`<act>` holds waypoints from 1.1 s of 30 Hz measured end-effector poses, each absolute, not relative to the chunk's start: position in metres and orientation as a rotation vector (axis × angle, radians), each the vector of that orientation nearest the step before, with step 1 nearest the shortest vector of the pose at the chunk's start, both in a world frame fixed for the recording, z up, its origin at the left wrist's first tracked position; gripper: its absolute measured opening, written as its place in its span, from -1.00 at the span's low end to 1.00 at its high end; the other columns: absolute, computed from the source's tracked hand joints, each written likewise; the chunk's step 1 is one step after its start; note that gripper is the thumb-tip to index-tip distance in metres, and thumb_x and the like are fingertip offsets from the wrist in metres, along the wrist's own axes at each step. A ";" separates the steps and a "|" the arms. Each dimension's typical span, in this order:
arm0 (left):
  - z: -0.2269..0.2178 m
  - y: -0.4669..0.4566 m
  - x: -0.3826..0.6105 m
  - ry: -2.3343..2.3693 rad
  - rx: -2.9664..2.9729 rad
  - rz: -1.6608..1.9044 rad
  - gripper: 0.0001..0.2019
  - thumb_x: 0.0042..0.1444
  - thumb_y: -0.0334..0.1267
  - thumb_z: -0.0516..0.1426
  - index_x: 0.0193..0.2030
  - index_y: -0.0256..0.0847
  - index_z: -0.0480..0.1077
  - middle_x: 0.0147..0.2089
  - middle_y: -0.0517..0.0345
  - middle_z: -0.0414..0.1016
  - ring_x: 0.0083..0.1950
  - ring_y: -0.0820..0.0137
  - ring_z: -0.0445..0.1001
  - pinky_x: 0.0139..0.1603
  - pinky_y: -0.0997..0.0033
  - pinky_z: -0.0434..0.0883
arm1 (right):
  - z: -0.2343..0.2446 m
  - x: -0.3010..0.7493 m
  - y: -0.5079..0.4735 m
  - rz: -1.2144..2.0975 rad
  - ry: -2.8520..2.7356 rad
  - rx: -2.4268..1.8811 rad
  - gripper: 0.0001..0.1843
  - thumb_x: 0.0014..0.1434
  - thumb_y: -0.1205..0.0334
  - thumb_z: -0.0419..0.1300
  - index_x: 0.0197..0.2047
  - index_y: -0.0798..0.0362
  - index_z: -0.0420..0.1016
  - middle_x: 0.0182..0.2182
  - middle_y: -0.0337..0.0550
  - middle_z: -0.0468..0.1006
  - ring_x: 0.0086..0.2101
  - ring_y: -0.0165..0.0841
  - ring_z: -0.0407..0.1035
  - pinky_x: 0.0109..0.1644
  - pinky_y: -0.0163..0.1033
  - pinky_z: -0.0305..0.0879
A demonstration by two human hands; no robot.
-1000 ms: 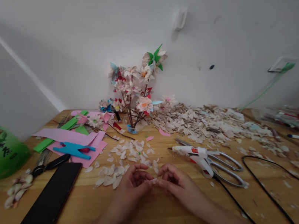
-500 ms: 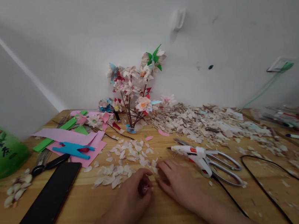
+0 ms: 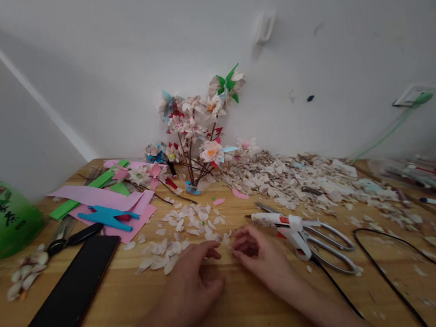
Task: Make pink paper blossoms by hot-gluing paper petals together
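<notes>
- Head view: I see my left hand (image 3: 197, 282) lying knuckles-up on the wooden table (image 3: 134, 312), its fingers bent and reaching forward to the near edge of the loose pale petals (image 3: 187, 214).
- I cannot tell whether that hand grips anything; its palm is hidden.
- My right hand (image 3: 261, 255) sits just beside it, apart by a small gap, fingers curled inward with the tips close to the nearest petals. Whether a petal is pinched there I cannot tell.
- The petals are scattered on the table right ahead of both hands, between them and the paper flowers (image 3: 200, 128) standing against the wall.
- A white glue gun (image 3: 288, 226) lies just right of my right hand, over the handles of the scissors (image 3: 331, 247), with a black cable (image 3: 397, 268) trailing off near it.
- A black slab (image 3: 68, 295) lies well left of my left hand; pink paper (image 3: 117, 200) is beyond it.
- A heap of scraps (image 3: 306, 177) spreads to the far right.
</notes>
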State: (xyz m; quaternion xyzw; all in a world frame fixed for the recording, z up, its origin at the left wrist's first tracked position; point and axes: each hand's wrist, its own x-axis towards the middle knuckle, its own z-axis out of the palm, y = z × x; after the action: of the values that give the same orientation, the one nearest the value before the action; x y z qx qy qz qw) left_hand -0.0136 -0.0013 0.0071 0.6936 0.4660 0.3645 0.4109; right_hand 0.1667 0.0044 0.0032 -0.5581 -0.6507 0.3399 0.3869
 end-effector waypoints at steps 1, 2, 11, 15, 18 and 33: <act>0.009 -0.001 -0.012 1.187 1.658 0.959 -0.61 -0.13 -0.35 0.16 -0.07 -0.12 0.36 -0.21 0.09 0.46 -0.13 0.26 0.40 -0.08 0.20 0.36 | 0.005 0.165 0.002 0.906 -1.613 -1.398 -0.79 0.00 0.43 0.10 -0.28 -0.02 0.23 -0.42 -0.22 0.50 -0.39 -0.34 0.45 -0.30 -0.22 0.41; 0.011 0.000 -0.011 1.186 1.534 0.988 -0.64 -0.11 -0.29 0.17 -0.09 -0.13 0.35 -0.24 0.10 0.45 -0.16 0.27 0.40 -0.15 0.21 0.39 | 0.006 0.164 0.000 0.890 -1.619 -1.381 -0.80 0.01 0.42 0.10 -0.28 -0.01 0.24 -0.42 -0.22 0.50 -0.39 -0.34 0.46 -0.29 -0.22 0.42; 0.001 0.009 -0.006 0.894 0.707 0.903 -0.53 -0.25 -0.27 0.33 -0.20 -0.17 0.23 -0.46 0.30 0.43 -0.56 0.51 0.42 -0.53 0.48 0.36 | 0.009 0.154 -0.020 0.148 -2.158 -1.167 -0.75 0.19 0.45 -0.05 -0.16 0.00 0.35 -0.34 -0.07 0.55 -0.33 -0.24 0.45 -0.26 -0.16 0.36; -0.001 0.010 -0.007 0.886 0.632 0.917 -0.49 -0.30 -0.35 0.35 -0.19 -0.17 0.23 -0.43 0.27 0.47 -0.50 0.43 0.49 -0.48 0.39 0.43 | 0.008 0.153 -0.021 0.144 -2.216 -1.086 -0.70 0.20 0.46 -0.07 -0.08 -0.01 0.32 -0.29 -0.09 0.56 -0.29 -0.26 0.45 -0.22 -0.18 0.37; 0.003 0.009 -0.007 0.896 0.642 0.944 -0.48 -0.31 -0.36 0.35 -0.20 -0.18 0.21 -0.44 0.26 0.48 -0.45 0.39 0.51 -0.47 0.38 0.45 | 0.010 0.155 -0.022 0.129 -2.191 -1.117 -0.69 0.19 0.47 -0.06 -0.06 -0.01 0.30 -0.27 -0.10 0.56 -0.28 -0.28 0.45 -0.22 -0.20 0.39; 0.008 0.012 -0.007 1.006 0.929 1.158 -0.62 -0.25 -0.34 0.31 -0.26 -0.18 0.30 -0.50 0.26 0.49 -0.46 0.50 0.45 -0.38 0.51 0.38 | 0.030 0.254 -0.055 0.358 -2.102 -1.911 -0.72 0.20 0.06 -0.01 -0.44 -0.03 0.39 -0.54 -0.24 0.53 -0.51 -0.30 0.42 -0.46 -0.28 0.26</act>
State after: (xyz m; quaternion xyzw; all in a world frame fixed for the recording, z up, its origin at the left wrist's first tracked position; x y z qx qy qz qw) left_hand -0.0068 0.0117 0.0077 0.4049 0.4382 0.5043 0.6243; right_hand 0.2545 -0.0550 0.0295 -0.6610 -0.7270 0.1240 0.1386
